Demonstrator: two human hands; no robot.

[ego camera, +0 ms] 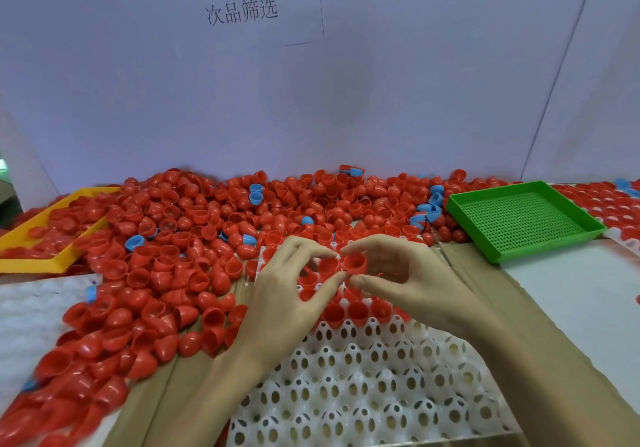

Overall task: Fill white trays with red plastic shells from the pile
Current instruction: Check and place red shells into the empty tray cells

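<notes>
At the far left a yellow tray [52, 263] is lying half buried, its left part cut off by the frame edge and its inside mostly hidden under red shells. Below it a white sheet [31, 311] is showing, blurred and cropped at the left. The pile of red shells [180, 238] is spreading across the cardboard from the left edge to the green tray; they are far too many to count, and those at the lower left are smearing into blur. Roughly a dozen blue shells [256, 194] are sitting scattered among them.

The left hand [287, 294] is reaching forward over the white tray [363, 387], thumb and forefinger curled towards each other; whether they are pinching a shell cannot be told. The tray's near edge is running out of the frame, and the hands are covering most of its filled far rows; about three seated shells are showing clearly just beyond its empty cups.

The right hand [398, 273] is coming in from the lower right, thumb and forefinger pinching one red shell [355, 262] above the tray's far rows.

One green tray [523, 219], perforated, is lying at the right. Beyond it a second tray of red shells [602, 204] is being cut off by the frame.
</notes>
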